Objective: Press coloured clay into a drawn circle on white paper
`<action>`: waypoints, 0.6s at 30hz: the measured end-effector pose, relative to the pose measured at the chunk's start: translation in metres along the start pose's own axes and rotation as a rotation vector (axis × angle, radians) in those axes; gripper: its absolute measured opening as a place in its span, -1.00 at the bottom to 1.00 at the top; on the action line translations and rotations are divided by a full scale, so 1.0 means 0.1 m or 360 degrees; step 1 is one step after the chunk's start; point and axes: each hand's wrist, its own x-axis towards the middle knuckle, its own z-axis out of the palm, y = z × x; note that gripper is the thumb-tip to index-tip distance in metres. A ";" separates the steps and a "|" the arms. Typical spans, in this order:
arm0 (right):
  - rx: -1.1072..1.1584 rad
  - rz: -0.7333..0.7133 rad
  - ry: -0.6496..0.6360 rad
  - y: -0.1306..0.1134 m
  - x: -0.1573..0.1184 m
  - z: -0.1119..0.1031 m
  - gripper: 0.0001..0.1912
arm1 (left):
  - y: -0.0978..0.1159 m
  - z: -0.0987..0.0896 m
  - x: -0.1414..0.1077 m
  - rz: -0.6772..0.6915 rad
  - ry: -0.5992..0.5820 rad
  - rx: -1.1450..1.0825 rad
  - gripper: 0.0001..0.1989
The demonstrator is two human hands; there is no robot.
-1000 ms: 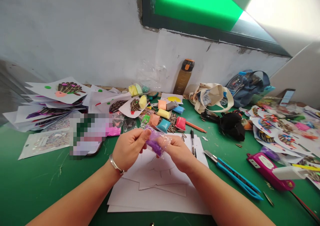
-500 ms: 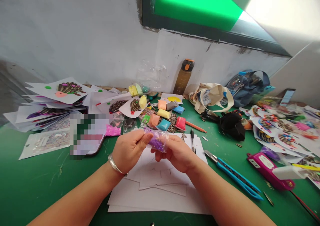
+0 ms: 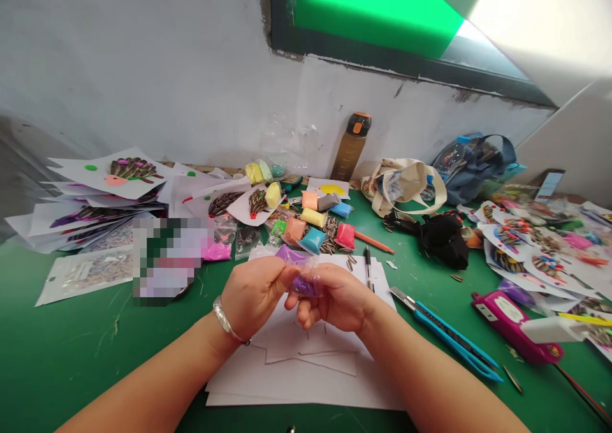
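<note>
A clear packet with purple clay is held between both hands above white sheets of paper. My left hand pinches its left side between thumb and curled fingers. My right hand grips the right side, its lower fingers partly curled beneath. Pencil lines show on the top sheet. Just behind the hands lie small packets of coloured clay, among them a blue one and a red one, with striped seeds between them. A black pen rests on the paper's right edge.
A blue cutter and a magenta device lie to the right. Stacked seed pictures stand at the left, near a pixelated phone. Behind are a bottle, a cream bag and a black cloth.
My left hand has shifted slightly right and turned. The purple packet has tilted and folded between the hands, and the lower fingers of my right hand have spread a little.
</note>
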 end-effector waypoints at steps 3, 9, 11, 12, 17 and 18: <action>0.0021 -0.0053 -0.0024 -0.01 -0.01 0.01 -0.71 | 0.01 -0.02 0.00 -0.0096 0.0031 -0.0064 -0.60; 0.0071 -0.0087 0.0009 0.02 0.00 0.02 -0.63 | 0.01 0.03 -0.03 0.0057 0.0116 0.0007 -0.60; 0.0085 -0.0069 0.0038 0.03 0.02 0.02 -0.58 | 0.01 0.06 -0.04 0.0123 0.0126 -0.0002 -0.60; 0.0075 -0.0069 0.0056 0.04 0.03 0.02 -0.59 | 0.01 0.06 -0.04 0.0122 0.0119 -0.0012 -0.60; 0.0047 -0.0140 0.0071 0.02 0.02 0.03 -0.70 | 0.04 0.03 -0.02 -0.0149 0.0042 -0.0230 -0.57; 0.0046 -0.0157 0.0064 0.01 0.01 0.03 -0.72 | 0.04 0.02 0.00 -0.0211 0.0021 -0.0295 -0.57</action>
